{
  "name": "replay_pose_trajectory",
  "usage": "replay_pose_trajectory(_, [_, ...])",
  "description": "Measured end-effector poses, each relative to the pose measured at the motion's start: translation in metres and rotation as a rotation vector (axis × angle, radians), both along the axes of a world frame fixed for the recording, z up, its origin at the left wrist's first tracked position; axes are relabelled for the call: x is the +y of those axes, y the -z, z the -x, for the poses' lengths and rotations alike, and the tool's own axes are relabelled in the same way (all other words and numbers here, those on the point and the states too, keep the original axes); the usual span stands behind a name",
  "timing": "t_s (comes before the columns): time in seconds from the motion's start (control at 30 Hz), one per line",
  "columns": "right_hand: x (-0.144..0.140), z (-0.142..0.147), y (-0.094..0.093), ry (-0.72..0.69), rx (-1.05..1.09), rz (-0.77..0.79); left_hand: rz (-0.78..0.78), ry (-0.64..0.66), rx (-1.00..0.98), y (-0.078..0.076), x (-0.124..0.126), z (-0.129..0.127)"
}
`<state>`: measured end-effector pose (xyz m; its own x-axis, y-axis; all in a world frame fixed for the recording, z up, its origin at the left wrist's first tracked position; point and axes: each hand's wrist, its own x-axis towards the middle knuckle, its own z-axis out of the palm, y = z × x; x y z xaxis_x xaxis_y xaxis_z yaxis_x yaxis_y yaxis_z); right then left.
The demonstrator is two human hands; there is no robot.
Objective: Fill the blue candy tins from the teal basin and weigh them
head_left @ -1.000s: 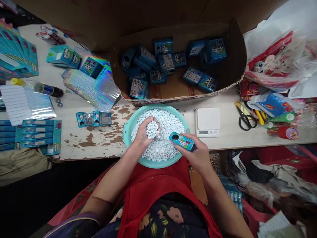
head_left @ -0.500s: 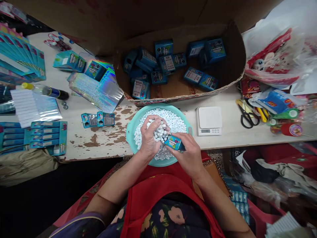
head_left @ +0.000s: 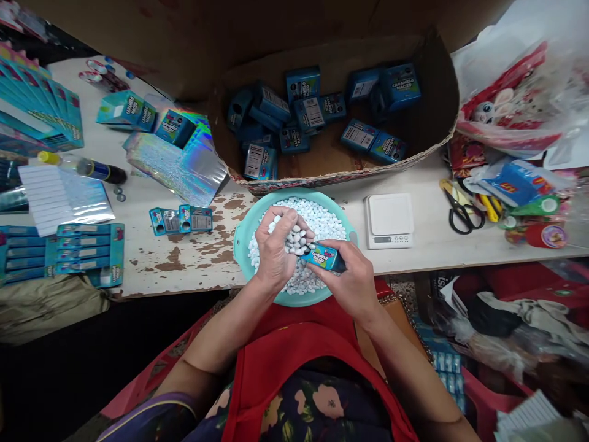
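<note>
drawn together since one second earlier, the left hand (head_left: 276, 248) and the right hand (head_left: 353, 276) stand close above a round turquoise plastic bowl (head_left: 240, 242) of small white rounded pieces (head_left: 324, 216). the left cups a heap of these pieces (head_left: 295, 241); the right is closed around a glossy blue rectangular box (head_left: 323, 257), held over the bowl with one end at the heap.

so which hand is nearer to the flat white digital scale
Right. The right hand, holding a small blue box, is left of the scale and lower in view; the left hand, cupping small white pellets over the round turquoise bowl, is farther left.
</note>
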<state>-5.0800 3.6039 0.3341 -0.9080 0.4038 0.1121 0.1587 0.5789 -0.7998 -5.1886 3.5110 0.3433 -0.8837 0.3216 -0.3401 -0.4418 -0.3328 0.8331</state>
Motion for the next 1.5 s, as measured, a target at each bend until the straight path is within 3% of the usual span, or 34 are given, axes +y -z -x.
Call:
replay_pose_trajectory(0.43, [0.005,0.006,0.004,-0.006,-0.023,-0.012,0.082,0.029,-0.027,0.006,0.008,0.001])
replay_pose_trajectory(0.7, [0.003,0.010,0.002,0.005,-0.018,-0.011,0.080,-0.050,0.026,0.007,0.010,0.004])
replay_pose_trajectory(1.5, [-0.003,0.017,0.002,0.028,-0.060,0.222,0.067,-0.058,0.089,-0.003,0.005,0.005])
